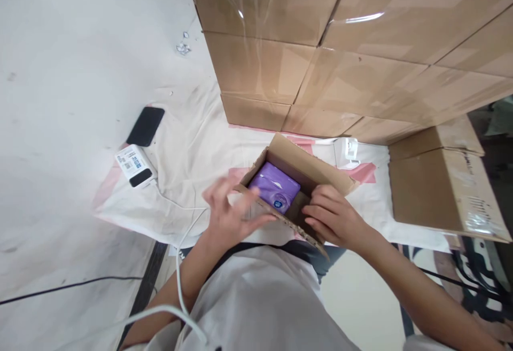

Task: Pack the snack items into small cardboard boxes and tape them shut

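A small open cardboard box (pixel 316 168) stands tilted across the cloth close to my body, its flaps raised. Inside, towards its left end, lies a purple plastic-wrapped pack (pixel 274 186), which looks like tissues. My left hand (pixel 230 215) is at the box's left front edge, thumb and fingers apart and slightly blurred, with nothing held. At the right end of the box my right hand (pixel 336 216) has its fingers curled over the end wall and into the opening, gripping the box. Its fingers hide part of that wall.
Taped cardboard cartons (pixel 264 68) form a wall at the back. Another carton (pixel 425 190) stands to the right. A white device (pixel 347 153) sits behind the box. At left lie a black phone (pixel 146 125) and a white power bank (pixel 134 164) with a cable (pixel 178 207).
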The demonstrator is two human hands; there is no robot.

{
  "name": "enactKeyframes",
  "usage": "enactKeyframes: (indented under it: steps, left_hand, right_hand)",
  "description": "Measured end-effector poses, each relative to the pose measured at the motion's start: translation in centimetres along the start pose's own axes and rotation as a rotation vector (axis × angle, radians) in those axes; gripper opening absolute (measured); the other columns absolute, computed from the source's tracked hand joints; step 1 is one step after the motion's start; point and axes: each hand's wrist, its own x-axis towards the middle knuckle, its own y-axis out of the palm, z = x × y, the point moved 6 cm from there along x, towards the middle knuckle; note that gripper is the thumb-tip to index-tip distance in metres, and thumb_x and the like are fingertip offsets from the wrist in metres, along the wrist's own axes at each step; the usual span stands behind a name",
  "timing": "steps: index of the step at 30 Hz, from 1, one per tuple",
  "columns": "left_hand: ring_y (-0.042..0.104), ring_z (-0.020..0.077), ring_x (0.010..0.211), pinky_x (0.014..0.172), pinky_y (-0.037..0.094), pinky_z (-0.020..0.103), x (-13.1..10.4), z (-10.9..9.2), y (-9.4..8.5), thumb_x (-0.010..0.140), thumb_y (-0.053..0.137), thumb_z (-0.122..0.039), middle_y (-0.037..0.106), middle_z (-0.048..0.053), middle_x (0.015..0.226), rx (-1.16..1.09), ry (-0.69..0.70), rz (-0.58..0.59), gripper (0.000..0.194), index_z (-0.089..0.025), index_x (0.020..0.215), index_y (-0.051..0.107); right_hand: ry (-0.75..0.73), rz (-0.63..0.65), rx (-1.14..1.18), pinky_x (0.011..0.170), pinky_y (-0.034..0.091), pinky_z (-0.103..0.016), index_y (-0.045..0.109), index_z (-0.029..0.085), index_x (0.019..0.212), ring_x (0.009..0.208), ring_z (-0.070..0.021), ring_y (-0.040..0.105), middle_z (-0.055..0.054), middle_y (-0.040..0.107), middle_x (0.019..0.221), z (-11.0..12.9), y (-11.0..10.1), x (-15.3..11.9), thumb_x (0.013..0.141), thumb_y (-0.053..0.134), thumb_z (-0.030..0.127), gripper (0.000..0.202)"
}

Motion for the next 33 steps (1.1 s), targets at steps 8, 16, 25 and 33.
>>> enactKeyframes:
  steps: [8, 16, 25, 33]
  left_hand:
    - [0.069, 0.0258, 0.113, 0.109, 0.043, 0.049, -0.2, 4.0, 3.9, 0.094, 0.071, -0.045, 0.079, 0.005, 0.106, -0.402, -0.187, 0.487, 0.086, -0.028, 0.162, 0.021]
    - [0.011, 0.0326, 0.161, 0.12, 0.035, 0.055, -0.6, 3.4, 5.5, 0.101, 0.057, -0.035, 0.002, 0.019, 0.174, -0.394, -0.274, 0.476, 0.093, -0.029, 0.164, -0.01]
    - [0.04, 0.0324, 0.151, 0.128, 0.013, 0.059, -0.6, 0.3, 5.1, 0.104, 0.049, -0.041, 0.044, 0.009, 0.162, 0.066, 0.154, 0.741, 0.055, -0.027, 0.157, 0.041]
    - [0.041, 0.0385, 0.149, 0.123, 0.026, 0.056, -2.6, -0.6, 5.2, 0.101, 0.053, -0.047, 0.039, 0.014, 0.165, 0.165, 0.188, 0.639, 0.07, -0.021, 0.163, 0.032]
  right_hand:
    - [0.345, -0.485, -0.127, 0.082, 0.049, -0.056, 0.062, 0.028, 0.126, 0.094, -0.0342, 0.06, -0.013, 0.064, 0.104, 0.2, 1.2, -8.3, 0.099, 0.039, 0.054, 0.044]
    - [0.696, -0.467, 0.16, 0.11, 0.046, -0.061, 0.022, 0.025, 0.162, 0.143, -0.037, 0.044, -0.019, 0.046, 0.152, -2.2, 4.1, -10.0, 0.091, 0.061, 0.042, 0.082]
    - [0.558, -0.534, 0.119, 0.105, 0.048, -0.057, 0.072, 0.024, 0.106, 0.123, -0.0331, 0.06, -0.011, 0.072, 0.119, -5.7, -0.1, -10.1, 0.098, 0.053, 0.039, 0.025]
    - [1.581, -0.597, 0.491, 0.07, 0.051, -0.026, 0.072, 0.014, 0.1, 0.088, -0.0177, 0.064, -0.012, 0.069, 0.114, -20.8, -2.0, -15.0, 0.094, 0.056, 0.029, 0.023]
